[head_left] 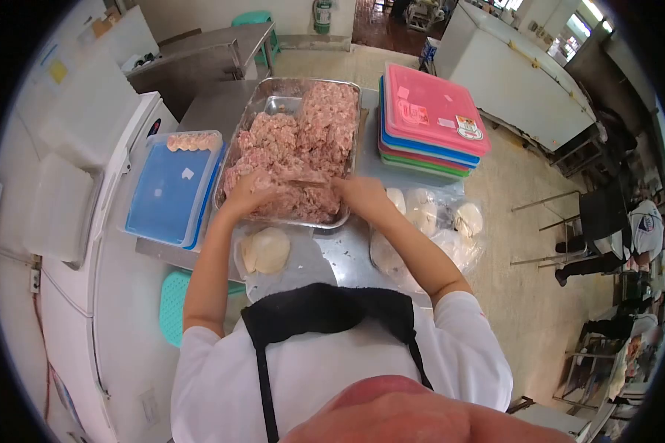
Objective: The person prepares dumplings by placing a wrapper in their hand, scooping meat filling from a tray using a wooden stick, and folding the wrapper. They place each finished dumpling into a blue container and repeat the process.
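A steel tray [268,94] full of pink minced meat [303,140] stands on the metal table in front of me. My left hand [245,190] rests in the meat at the tray's near left side, fingers dug into it. My right hand [357,190] is at the near right edge of the tray, touching the meat. Whether either hand grips a lump is unclear. A flat pale dough round [267,249] lies on a sheet just below the tray, near my left forearm.
A blue lidded box [171,193] with meat portions at its far end sits left of the tray. Stacked coloured boards [430,118] lie to the right. A plastic bag of dough pieces [440,221] lies beside my right arm. A white freezer stands at left, a teal stool below.
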A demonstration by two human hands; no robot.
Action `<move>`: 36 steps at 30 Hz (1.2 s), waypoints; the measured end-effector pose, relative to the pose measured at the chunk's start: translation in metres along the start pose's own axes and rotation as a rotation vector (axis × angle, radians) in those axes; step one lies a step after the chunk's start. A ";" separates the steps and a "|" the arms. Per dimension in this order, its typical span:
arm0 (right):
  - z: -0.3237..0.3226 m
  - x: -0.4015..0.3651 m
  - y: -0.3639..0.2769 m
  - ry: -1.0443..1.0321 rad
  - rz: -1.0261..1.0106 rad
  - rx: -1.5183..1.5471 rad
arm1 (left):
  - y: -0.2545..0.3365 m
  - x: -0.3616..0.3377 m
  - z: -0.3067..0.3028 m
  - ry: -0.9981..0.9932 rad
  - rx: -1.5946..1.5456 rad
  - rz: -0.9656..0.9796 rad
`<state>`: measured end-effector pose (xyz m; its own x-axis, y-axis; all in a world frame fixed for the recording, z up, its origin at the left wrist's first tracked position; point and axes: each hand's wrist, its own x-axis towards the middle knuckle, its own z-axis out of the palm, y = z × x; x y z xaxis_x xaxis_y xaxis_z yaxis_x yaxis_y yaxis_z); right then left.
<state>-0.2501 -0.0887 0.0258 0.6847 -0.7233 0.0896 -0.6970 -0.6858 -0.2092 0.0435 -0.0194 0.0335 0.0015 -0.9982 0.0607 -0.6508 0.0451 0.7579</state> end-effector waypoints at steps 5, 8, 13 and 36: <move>-0.038 -0.022 0.005 0.068 0.043 0.258 | 0.025 -0.016 -0.021 0.115 -0.056 0.283; -0.074 -0.032 -0.023 0.032 0.023 0.557 | 0.029 -0.012 -0.028 0.015 -0.003 0.318; -0.039 -0.034 -0.050 0.023 -0.100 0.664 | 0.056 -0.006 -0.037 -0.267 0.102 0.320; -0.035 0.019 -0.211 0.295 -0.037 0.537 | -0.015 -0.027 -0.161 -0.256 -0.079 0.347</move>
<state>-0.0972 0.0391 0.1058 0.5649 -0.7445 0.3559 -0.4169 -0.6297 -0.6555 0.1753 0.0134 0.1248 -0.4014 -0.9008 0.1656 -0.5191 0.3728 0.7692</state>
